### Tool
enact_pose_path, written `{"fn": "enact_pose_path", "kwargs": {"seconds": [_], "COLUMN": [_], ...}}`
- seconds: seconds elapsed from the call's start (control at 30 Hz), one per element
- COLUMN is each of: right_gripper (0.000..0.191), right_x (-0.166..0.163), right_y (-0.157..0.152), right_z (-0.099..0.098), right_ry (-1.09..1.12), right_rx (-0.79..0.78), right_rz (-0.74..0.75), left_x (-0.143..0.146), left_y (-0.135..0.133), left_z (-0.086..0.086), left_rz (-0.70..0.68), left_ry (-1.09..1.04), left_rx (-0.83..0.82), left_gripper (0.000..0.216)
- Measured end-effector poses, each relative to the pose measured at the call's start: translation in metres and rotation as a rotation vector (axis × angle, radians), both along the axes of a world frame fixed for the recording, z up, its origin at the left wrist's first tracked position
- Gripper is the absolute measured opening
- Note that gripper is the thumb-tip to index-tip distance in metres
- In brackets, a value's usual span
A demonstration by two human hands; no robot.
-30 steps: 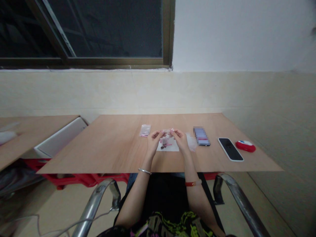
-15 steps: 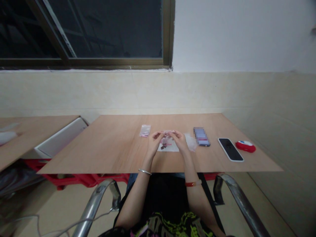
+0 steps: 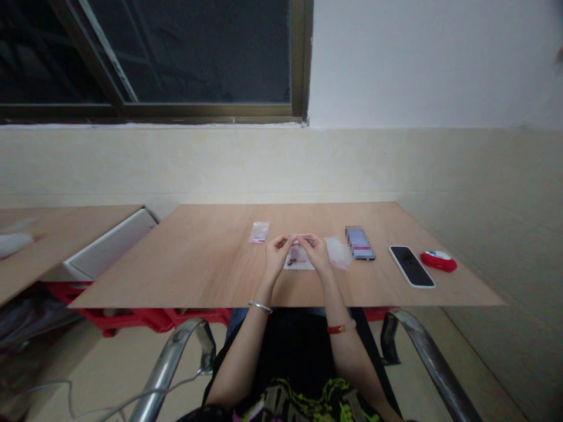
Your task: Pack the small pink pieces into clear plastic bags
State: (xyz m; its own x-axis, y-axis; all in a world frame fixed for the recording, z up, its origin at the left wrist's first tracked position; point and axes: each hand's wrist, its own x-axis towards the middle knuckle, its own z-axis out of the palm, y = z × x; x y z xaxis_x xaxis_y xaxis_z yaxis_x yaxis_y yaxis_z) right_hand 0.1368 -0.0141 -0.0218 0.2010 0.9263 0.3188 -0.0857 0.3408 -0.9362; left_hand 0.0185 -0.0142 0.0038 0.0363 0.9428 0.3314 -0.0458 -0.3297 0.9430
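My left hand [image 3: 278, 253] and my right hand [image 3: 314, 252] meet over the middle of the wooden table [image 3: 197, 264], fingers pinched on the top edge of a small clear plastic bag [image 3: 298, 255] that holds small pink and dark pieces. The bag hangs between the two hands just above the table. A second small clear bag with pink contents [image 3: 258, 232] lies flat to the left of my left hand. Empty-looking clear bags [image 3: 338, 253] lie just right of my right hand.
Right of the hands lie a blurred stack of cards [image 3: 359, 242], a dark phone [image 3: 411, 266] and a red and white case [image 3: 438, 261]. A white box [image 3: 105, 246] sits between this table and another at left. Chrome chair arms [image 3: 176, 357] flank my lap.
My hands have drawn closer together along the bag's top edge, and the right hand has shifted slightly left. The other things have not moved.
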Motion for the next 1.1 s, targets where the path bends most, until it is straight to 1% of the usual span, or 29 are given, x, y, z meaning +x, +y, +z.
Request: {"fn": "enact_pose_path", "kwargs": {"seconds": [0.17,0.27,0.4,0.5,0.63,0.8,0.87,0.97,1.1], "right_gripper": [0.028,0.028,0.028,0.027,0.028,0.029,0.028,0.028,0.031], "right_x": [-0.003,-0.004,-0.006,-0.008,-0.01,-0.011,-0.01,-0.011,-0.02], "right_y": [-0.005,-0.01,-0.014,-0.014,-0.011,-0.005,-0.003,0.002,0.02], "right_z": [0.005,0.01,0.016,0.017,0.013,0.005,0.003,0.002,0.009], "right_ry": [0.136,0.148,0.169,0.192,0.188,0.16,0.129,0.075,-0.028], "right_rx": [-0.07,-0.107,-0.132,-0.131,-0.137,-0.124,-0.097,-0.082,-0.173], "right_rz": [0.105,0.132,0.118,0.11,0.056,0.0,0.005,0.078,0.188], "left_x": [-0.002,-0.002,-0.002,0.0,0.002,0.001,-0.003,-0.014,-0.041], "left_y": [-0.003,-0.006,-0.008,-0.007,-0.005,-0.005,-0.003,0.006,0.03], "left_z": [0.002,0.006,0.009,0.006,0.001,-0.003,-0.003,-0.003,-0.004], "left_rz": [-0.02,-0.018,-0.002,-0.012,-0.025,-0.025,-0.029,0.007,0.065], "left_ry": [-0.017,-0.012,-0.013,-0.018,-0.019,-0.011,0.009,0.06,0.118], "left_rx": [-0.028,-0.047,-0.047,-0.023,-0.03,-0.033,-0.042,-0.035,-0.006], "left_gripper": [0.024,0.024,0.025,0.03,0.035,0.035,0.035,0.034,0.031]}}
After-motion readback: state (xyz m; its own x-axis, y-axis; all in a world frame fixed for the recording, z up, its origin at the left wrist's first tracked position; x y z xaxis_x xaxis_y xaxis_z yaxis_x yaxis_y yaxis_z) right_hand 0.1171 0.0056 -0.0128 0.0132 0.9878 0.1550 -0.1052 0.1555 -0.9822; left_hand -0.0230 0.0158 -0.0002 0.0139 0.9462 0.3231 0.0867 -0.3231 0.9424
